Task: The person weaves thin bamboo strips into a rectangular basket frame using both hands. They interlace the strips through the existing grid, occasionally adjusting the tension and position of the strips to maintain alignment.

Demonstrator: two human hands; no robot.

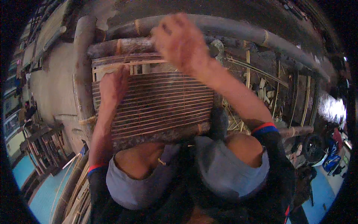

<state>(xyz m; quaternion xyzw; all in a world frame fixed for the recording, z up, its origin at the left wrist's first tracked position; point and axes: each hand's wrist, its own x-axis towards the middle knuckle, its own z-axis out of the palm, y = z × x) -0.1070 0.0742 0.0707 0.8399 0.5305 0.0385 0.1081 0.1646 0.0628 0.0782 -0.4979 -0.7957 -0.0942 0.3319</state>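
Observation:
In front of me is a panel of thin parallel bamboo slats [164, 100], set within a frame of thick bamboo poles. Fine cords cross the slats. My left hand [115, 85] is closed in a pinch at the panel's upper left, by a pale flat strip [149, 69]. What its fingers hold is too small to make out, though a faint thin line seems to run up from them. Raised over the panel's far edge, near the upper pole [138, 45], my right hand [181, 43] is blurred, its fingers curled in; anything inside them is hidden.
A thick upright pole [82, 71] borders the panel on the left, and a long curved pole [238, 28] spans the far side. Loose bamboo strips [80, 186] lie at lower left. A wooden rack [44, 145] stands beyond them. At right is a black wheel [313, 146].

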